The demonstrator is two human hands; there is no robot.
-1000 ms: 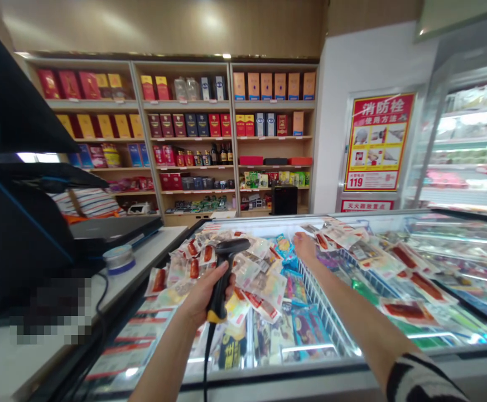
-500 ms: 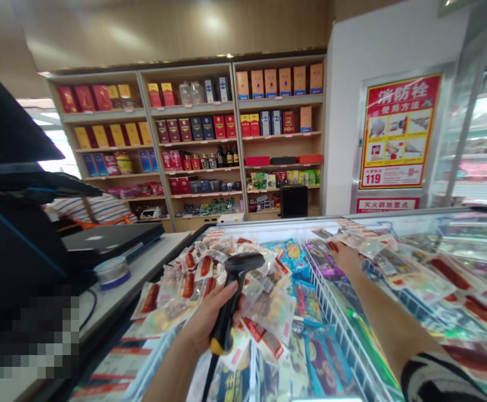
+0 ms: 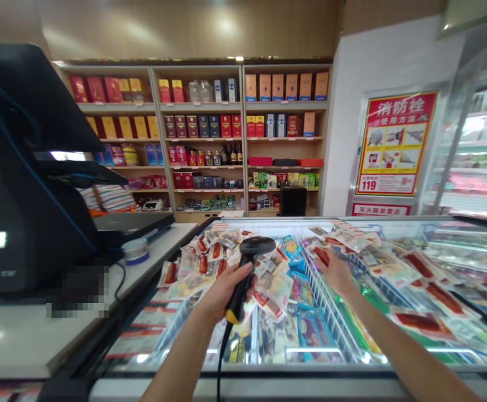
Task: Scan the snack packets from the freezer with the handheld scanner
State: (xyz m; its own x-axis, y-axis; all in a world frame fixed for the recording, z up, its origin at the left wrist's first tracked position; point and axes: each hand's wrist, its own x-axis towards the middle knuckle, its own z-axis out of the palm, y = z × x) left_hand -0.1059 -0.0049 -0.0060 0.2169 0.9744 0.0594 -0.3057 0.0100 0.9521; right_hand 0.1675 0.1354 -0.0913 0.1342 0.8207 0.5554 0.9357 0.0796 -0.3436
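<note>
My left hand [image 3: 226, 293] is wrapped round the grip of a black and yellow barcode scanner [image 3: 240, 287]. Its head points up and to the right, and its cord hangs down over the freezer's front edge. Below and behind the scanner, a pile of clear sausage packets [image 3: 203, 263] lies on the freezer glass. Farther right, my right hand [image 3: 337, 273] has its fingers closed on a clear packet with a red sausage [image 3: 322, 255], just above the glass. Part of that packet is hidden by the fingers. To the right of this hand, more sausage packets [image 3: 423, 265] are spread out.
Under the glass of the chest freezer [image 3: 310, 375] are wire baskets [image 3: 327, 296] with blue ice-cream packs [image 3: 312, 329]. At left stands a counter [image 3: 17, 340] with a black till screen [image 3: 29, 111] and a tape roll [image 3: 135, 251]. Shelves with boxes [image 3: 203, 126] line the back.
My right hand has drawn back and left from the right-hand packets, now with a sausage packet in its fingers. The view has shifted a little; my left hand still holds the scanner.
</note>
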